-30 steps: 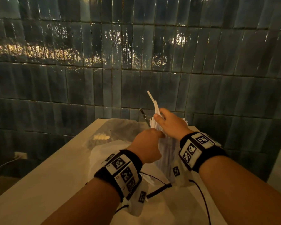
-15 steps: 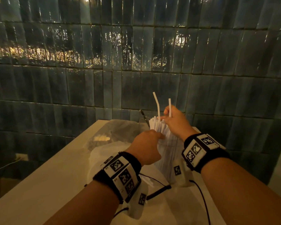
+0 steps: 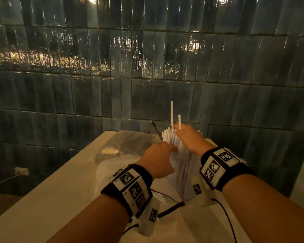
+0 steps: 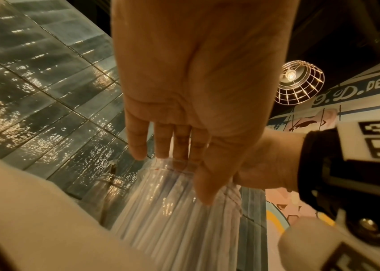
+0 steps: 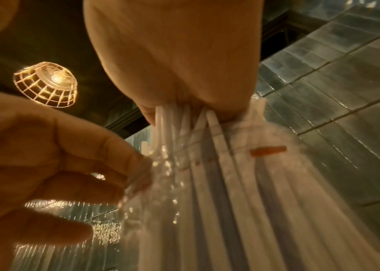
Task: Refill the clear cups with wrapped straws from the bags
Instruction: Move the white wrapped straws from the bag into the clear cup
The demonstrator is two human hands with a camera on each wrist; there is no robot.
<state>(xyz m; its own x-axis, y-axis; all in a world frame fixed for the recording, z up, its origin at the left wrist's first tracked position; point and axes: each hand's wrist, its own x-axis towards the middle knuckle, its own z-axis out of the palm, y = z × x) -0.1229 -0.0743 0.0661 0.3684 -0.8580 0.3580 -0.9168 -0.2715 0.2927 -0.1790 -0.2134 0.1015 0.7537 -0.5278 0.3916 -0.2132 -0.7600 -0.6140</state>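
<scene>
Taller straw now straight, no longer curved
Right hand (image 3: pixel 189 139) pinches two wrapped straws (image 3: pixel 172 113) above the upright bag (image 3: pixel 181 174) on the table (image 3: pixel 47 195); left hand (image 3: pixel 158 160) grips the bag's mouth.

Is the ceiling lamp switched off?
No: in the left wrist view the bulb inside the wire-cage ceiling lamp glows brightly.

Straws (image 3: pixel 172 142) stand in bag (image 3: pixel 182 174) on table (image 3: pixel 47 195).
</scene>
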